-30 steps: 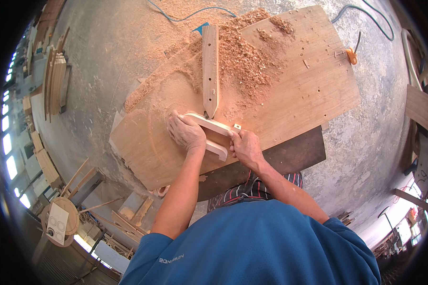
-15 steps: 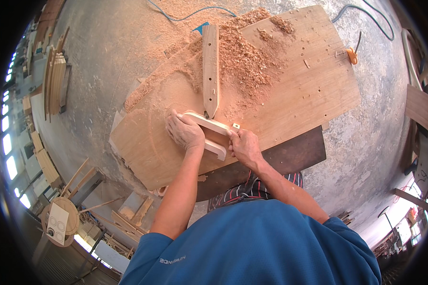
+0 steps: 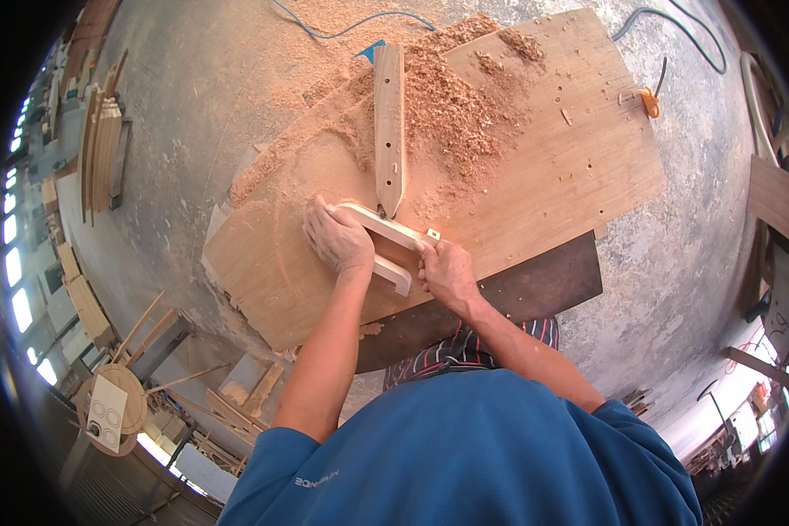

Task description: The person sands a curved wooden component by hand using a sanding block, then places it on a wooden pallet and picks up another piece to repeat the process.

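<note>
Both my hands hold a pale, curved U-shaped wooden piece (image 3: 393, 273) flat on the plywood tabletop (image 3: 535, 188). My left hand (image 3: 337, 238) is wrapped over its rounded left end. Closed round the right end of its far bar is my right hand (image 3: 449, 273), the thumb lying along the wood. The far bar touches or nearly touches a small dark bit under the pointed tip of a wooden arm (image 3: 389, 123), which reaches over the table with holes along it. How close the bit and wood are, I cannot tell.
Heaped sawdust and shavings (image 3: 451, 114) lie right of the arm. A small block with a hole (image 3: 433, 234) is beside my right hand. An orange fitting (image 3: 649, 103) hangs at the right edge. Cables cross the floor; stacked boards (image 3: 103, 158) stand left.
Both hands and the wooden piece have shifted slightly left along the bit. The grip of each hand looks the same, and the wooden arm has stayed put.
</note>
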### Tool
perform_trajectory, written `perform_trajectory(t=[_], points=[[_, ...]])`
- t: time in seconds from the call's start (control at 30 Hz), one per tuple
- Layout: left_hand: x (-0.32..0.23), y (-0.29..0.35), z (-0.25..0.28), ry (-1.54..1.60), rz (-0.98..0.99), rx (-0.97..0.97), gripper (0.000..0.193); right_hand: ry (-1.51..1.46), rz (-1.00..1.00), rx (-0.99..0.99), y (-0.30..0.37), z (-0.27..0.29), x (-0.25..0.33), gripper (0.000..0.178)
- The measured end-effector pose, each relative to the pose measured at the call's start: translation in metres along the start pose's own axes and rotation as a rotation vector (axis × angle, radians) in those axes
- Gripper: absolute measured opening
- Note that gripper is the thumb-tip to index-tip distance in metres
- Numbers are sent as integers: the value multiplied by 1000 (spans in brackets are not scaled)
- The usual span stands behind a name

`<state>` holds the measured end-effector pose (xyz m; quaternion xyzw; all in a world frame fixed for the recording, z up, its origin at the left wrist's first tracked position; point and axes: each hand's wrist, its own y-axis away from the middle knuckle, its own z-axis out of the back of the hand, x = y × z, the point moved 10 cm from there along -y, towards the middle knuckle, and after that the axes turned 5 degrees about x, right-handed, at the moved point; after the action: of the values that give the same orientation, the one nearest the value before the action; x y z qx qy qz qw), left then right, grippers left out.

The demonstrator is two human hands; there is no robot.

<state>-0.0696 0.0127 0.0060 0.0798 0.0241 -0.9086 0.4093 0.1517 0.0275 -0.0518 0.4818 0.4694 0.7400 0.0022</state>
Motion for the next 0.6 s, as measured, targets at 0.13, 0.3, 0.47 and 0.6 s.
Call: perform_trajectory(t=[0.13, 0.3, 0.47, 0.6], points=[[2, -2, -1, -6, -13, -13, 44, 21, 33, -7, 1, -2, 5, 38], [2, -4, 0, -27, -57, -47, 41, -7, -34, -8, 6, -1, 12, 35], [-7, -7, 4, -58, -147, -117, 36, -67, -38, -28, 4, -3, 6, 41], [-2, -9, 2, -79, -115, -72, 39, -78, -70, -20, 4, -8, 4, 39]])
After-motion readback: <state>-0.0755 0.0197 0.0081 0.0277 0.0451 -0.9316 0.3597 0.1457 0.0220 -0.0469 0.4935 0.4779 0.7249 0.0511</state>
